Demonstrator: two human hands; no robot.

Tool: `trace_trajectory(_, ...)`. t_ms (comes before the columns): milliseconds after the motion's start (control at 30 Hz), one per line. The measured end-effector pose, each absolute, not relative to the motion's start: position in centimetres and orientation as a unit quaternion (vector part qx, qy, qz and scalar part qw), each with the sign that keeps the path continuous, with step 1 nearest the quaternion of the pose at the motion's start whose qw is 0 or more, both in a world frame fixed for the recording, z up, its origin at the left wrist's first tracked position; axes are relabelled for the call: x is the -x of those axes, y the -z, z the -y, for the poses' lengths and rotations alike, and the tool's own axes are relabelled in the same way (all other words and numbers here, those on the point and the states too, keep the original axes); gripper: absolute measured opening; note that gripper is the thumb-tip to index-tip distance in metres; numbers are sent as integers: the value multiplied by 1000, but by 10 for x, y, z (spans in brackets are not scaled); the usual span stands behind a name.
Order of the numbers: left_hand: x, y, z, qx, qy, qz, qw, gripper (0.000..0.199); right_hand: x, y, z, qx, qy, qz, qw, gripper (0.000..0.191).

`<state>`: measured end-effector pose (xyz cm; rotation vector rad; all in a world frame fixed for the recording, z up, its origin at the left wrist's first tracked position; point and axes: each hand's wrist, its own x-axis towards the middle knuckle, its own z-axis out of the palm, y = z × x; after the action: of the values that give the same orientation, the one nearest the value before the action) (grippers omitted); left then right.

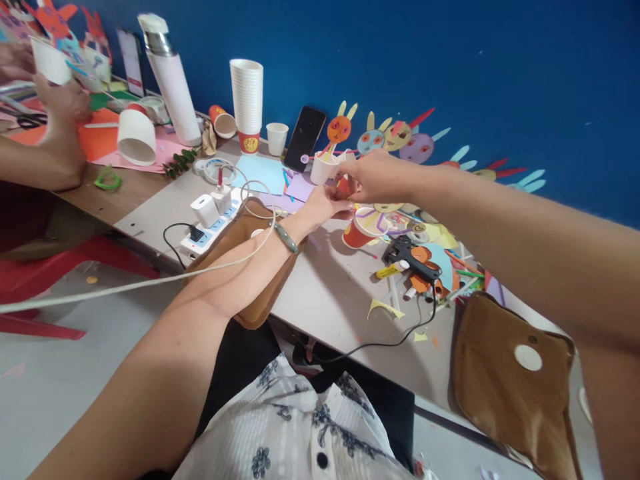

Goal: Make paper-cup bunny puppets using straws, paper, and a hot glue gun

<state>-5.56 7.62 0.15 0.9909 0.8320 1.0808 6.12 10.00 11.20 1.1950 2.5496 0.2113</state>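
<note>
My left hand (327,202) reaches in from the left, with its fingers closed together just in front of a white paper cup (323,169). An orange paper rabbit head (339,129) with yellow ears stands above that cup. Beside it, my right hand (374,175) is bent down with its fingers pinched, meeting the left fingertips. A bit of red shows between the hands, but what they grip is too hidden to name. Just right of my hands stands a red paper cup (359,230) with purple strips and a yellow paper face on it.
Several paper rabbit heads (417,148) line the blue wall. A black glue gun (411,259) lies among paper scraps at right. Left are a power strip (213,223), stacked cups (247,100), a phone (306,139) and a flask (173,93). Another person's hand (63,97) holds a cup.
</note>
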Motion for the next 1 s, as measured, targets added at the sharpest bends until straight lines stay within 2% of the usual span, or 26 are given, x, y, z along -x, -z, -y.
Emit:
trace_trajectory(133,56,-2,-76,-440,-480,-363,666,22,-60,-110,-101,-417,-74,-893,151,40)
trace_trajectory(467,56,-2,-74,-431,-485,-352,675,24,-60,-106,-106,-452,-23,-881,137,67)
trace_trajectory(733,55,2,-77,-442,-476,-348,676,24,-62,-106,-113,-440,-9,-887,141,74)
trace_trajectory(1000,55,4,-79,-454,-477,-349,667,30,-60,-113,-113,-444,10,-880,166,68)
